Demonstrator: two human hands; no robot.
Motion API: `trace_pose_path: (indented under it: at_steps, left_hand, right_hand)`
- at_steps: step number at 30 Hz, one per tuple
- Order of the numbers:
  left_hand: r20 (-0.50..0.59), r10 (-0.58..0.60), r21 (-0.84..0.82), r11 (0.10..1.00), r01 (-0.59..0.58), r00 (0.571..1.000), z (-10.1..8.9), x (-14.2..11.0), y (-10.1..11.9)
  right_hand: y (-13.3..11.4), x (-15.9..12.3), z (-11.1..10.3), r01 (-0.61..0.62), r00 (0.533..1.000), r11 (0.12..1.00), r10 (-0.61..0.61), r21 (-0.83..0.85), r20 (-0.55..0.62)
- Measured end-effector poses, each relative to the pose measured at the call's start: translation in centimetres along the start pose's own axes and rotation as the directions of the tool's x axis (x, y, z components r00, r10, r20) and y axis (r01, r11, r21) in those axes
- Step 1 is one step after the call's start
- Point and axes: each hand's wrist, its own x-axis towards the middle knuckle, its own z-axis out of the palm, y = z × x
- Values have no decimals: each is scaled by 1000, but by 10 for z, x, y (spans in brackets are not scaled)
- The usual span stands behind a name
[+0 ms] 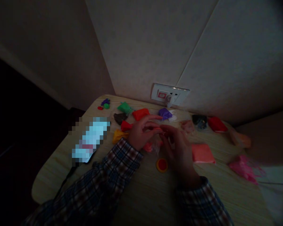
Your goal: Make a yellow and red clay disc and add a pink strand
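Observation:
Over the middle of the table my left hand (143,130) and my right hand (178,146) meet at the fingertips. Between them is a small orange-red piece of modelling clay (157,128), mostly covered by the fingers. Both hands are closed in a pinch around it. Just below, on the tabletop, lies a flat round yellow disc with a red centre (162,165). Under the hands a clear bag of coral-red clay (148,147) is partly hidden. A purple clay packet (165,114) sits behind the fingertips.
Several clay packets line the table (136,194), including green (125,108), yellow (119,136), salmon (202,153) and pink (242,168). Small clay fruit shapes (106,106) lie in the far left corner. A lit phone (91,139) with a cable is at left. The wall socket (169,94) is behind.

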Motion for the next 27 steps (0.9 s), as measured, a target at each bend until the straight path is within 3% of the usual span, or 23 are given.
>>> trace_pose_path:
  at_steps: [8, 17, 23, 27]
  left_hand:
    - [93, -46, -143, 988, 59, 995, 0, 1, -1]
    - [182, 18, -17, 1000, -16, 983, -2, -3, -3]
    - [173, 65, -25, 998, -62, 983, -1, -2, -4]
    - [155, 35, -49, 998, -28, 987, -1, -1, -2]
  right_hand:
    - [-2, 4, -4, 114, 986, 991, -121, -63, -117]
    - [-2, 2, -5, 53, 985, 998, -58, -34, -160]
    - [-3, 4, -5, 66, 982, 998, -67, -12, -178]
    - [-2, 5, -5, 60, 980, 998, -59, 2, -189]
